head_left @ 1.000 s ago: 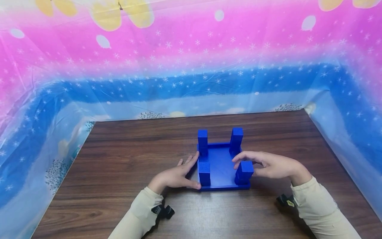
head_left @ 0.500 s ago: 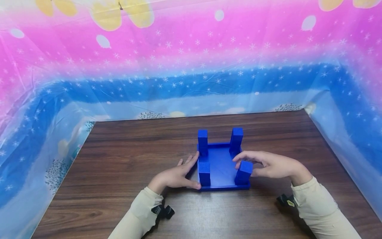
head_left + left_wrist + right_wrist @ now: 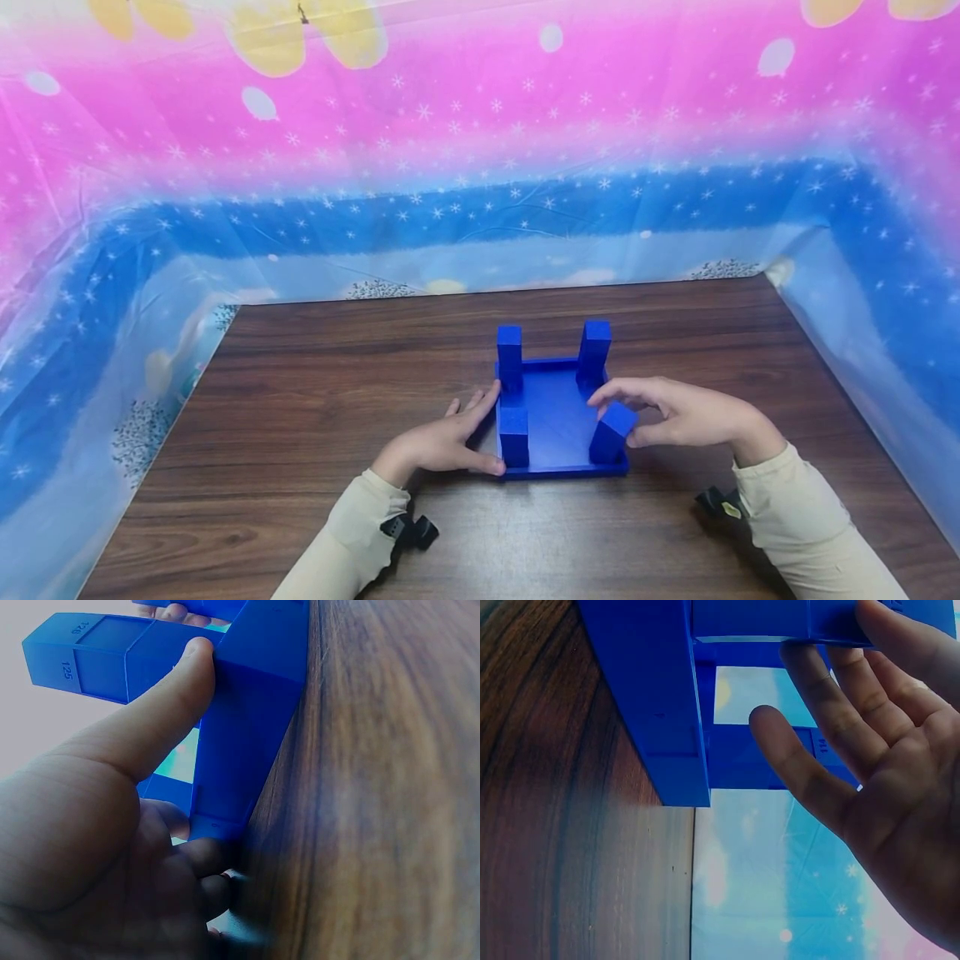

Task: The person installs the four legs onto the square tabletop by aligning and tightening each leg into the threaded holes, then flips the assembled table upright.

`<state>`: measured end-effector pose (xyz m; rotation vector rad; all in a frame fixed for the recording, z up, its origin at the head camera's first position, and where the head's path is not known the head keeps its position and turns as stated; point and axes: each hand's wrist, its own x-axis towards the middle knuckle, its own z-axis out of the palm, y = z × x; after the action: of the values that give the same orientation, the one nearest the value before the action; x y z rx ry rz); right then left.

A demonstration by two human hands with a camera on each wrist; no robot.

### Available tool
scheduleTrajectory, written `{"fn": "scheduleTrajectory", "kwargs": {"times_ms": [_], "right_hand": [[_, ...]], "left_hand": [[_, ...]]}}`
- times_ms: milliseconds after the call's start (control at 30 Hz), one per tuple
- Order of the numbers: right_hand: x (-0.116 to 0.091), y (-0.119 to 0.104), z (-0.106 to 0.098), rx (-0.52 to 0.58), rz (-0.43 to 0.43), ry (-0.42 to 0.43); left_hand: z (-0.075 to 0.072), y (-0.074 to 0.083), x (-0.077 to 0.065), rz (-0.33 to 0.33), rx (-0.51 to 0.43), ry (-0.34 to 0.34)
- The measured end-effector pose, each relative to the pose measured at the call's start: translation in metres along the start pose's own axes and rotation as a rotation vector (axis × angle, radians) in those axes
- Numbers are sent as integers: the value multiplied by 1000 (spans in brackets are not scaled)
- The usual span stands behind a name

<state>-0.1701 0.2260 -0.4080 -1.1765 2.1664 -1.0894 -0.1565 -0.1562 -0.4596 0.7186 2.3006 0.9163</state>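
A blue shallow tray-like base (image 3: 555, 421), much like an upturned small table, lies on the wooden table with a square blue post at each corner. My left hand (image 3: 431, 442) rests along its left side, fingers and thumb stretched out and spread, the thumb by the near left post (image 3: 514, 437). In the left wrist view, the thumb lies against the base (image 3: 244, 742). My right hand (image 3: 693, 412) pinches the near right post (image 3: 613, 433) between thumb and fingers. That post stands turned, its top leaning right. The right wrist view shows the little finger (image 3: 769, 727) held off it.
Two more upright posts rise at the far corners, the far left post (image 3: 509, 358) and far right post (image 3: 593, 354). A patterned pink and blue cloth (image 3: 480, 167) surrounds the wooden table (image 3: 337, 367) on its back and sides. Black devices sit on both wrists.
The near right post has turned between my right thumb and fingers, and its top leans further right. Those fingers have shifted slightly. My left hand has stayed in place.
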Motion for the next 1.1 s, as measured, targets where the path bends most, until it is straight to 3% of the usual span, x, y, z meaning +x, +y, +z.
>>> {"fn": "scheduleTrajectory", "kwargs": {"times_ms": [467, 1100], "right_hand": [[-2, -5, -1, -23, 104, 16], [1, -7, 0, -52, 111, 40]], "left_hand": [[0, 0, 0, -1, 3, 0], [0, -1, -1, 12, -11, 5]]}}
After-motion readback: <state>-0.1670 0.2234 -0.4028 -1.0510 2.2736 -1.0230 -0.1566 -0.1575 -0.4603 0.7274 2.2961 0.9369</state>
